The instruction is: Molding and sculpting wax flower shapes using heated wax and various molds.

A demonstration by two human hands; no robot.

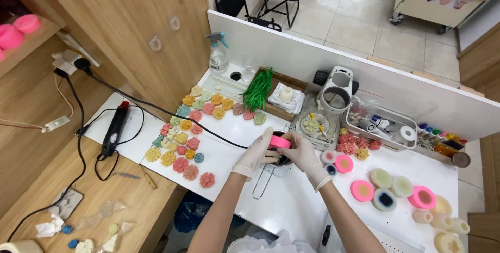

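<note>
Both arms reach forward over the white table (291, 201), the gloved left hand (256, 153) and right hand (303, 155) together gripping a pink mould (279, 142) above a metal cup (281, 163).

Bare white table (291, 206) lay open in front of the hands, while soap flowers (179, 149) crowded the left, round moulds (385, 190) the right, and a black cable (208, 130) crossed behind.
</note>
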